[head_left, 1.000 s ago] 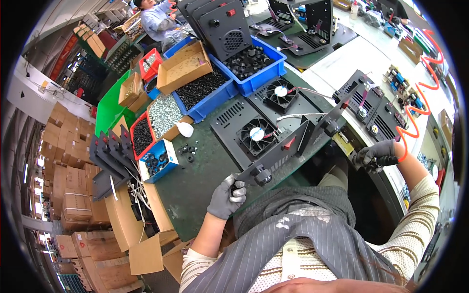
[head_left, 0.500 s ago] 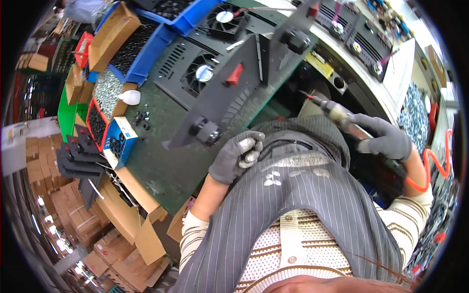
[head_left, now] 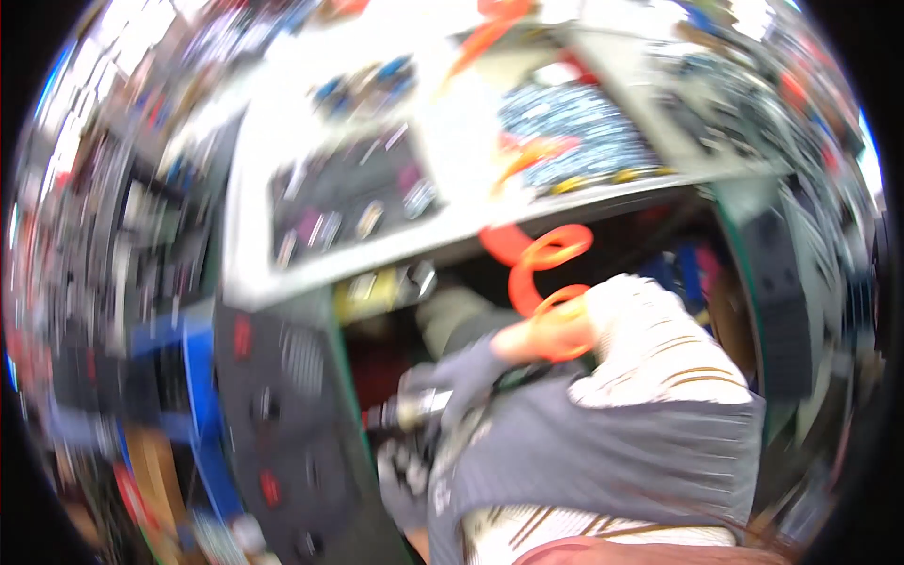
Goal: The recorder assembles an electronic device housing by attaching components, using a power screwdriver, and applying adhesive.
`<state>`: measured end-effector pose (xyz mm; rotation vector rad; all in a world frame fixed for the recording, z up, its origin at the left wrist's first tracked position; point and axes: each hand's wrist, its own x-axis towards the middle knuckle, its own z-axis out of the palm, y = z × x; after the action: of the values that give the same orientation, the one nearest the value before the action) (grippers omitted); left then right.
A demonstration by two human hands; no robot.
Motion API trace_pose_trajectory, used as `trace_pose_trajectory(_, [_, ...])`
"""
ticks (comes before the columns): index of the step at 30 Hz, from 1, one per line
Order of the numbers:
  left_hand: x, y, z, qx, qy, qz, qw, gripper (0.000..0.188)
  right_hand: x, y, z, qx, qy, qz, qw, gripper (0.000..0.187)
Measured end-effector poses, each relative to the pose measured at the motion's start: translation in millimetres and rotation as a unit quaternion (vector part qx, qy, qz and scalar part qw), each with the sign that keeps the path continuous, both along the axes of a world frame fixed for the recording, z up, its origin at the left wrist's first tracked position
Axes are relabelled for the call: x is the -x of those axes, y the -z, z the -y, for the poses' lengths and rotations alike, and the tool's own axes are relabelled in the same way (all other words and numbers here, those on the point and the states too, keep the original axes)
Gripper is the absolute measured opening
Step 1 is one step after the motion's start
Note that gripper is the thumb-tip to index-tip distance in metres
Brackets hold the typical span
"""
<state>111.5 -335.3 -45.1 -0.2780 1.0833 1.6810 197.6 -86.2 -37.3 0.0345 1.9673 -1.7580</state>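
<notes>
Motion blurs the whole head view. My right hand (head_left: 463,377), in a grey glove, is closed around a pneumatic screwdriver (head_left: 422,409), whose tip points left. My left hand (head_left: 403,485), also gloved, is just below the tool with its fingers curled; what they hold, if anything, is smeared. To the left of both hands is a black panel (head_left: 306,443) with red parts and dark knobs, along the green table edge.
An orange coiled hose (head_left: 516,273) hangs near my right arm. Beyond it, a white bench (head_left: 452,155) carries a dark slotted panel (head_left: 348,193) and a heap of silvery small parts (head_left: 574,132). Blue bins (head_left: 202,405) stand at the left.
The view has swung to the right, bringing the white bench and hose toward the middle. The screwdriver, still in my right hand, and my left hand are now close together.
</notes>
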Motion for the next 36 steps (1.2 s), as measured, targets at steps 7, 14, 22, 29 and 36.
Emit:
trace_pose_trajectory(7, [70.5, 86.9, -13.7, -0.324, 0.261, 0.201, 0.887, 0.027, 14.8, 54.6, 3.7, 0.289, 0.024, 0.087, 0.953, 0.046])
trace_pose_trajectory(14, [16.3, -7.9, -34.5, -0.129, -0.009, 0.058, 0.99, 0.019, 5.8, 61.4, 3.8, 0.351, -0.003, 0.11, 0.93, 0.069])
trace_pose_trajectory(22, [-11.2, 10.1, -10.9, -0.101, -0.107, -0.011, 0.989, 0.026, 4.5, 31.9, 1.7, 0.341, 0.01, 0.127, 0.931, 0.071])
trace_pose_trajectory(29, [0.1, 1.6, -8.8, -0.088, -0.192, -0.002, 0.977, 0.025, 2.8, -2.7, -22.1, 0.242, -0.023, 0.129, 0.962, 0.074])
trace_pose_trajectory(36, [10.1, -8.3, -29.7, -0.105, -0.157, -0.002, 0.982, 0.025, -9.8, -22.5, -23.7, 0.193, -0.009, 0.114, 0.974, 0.069])
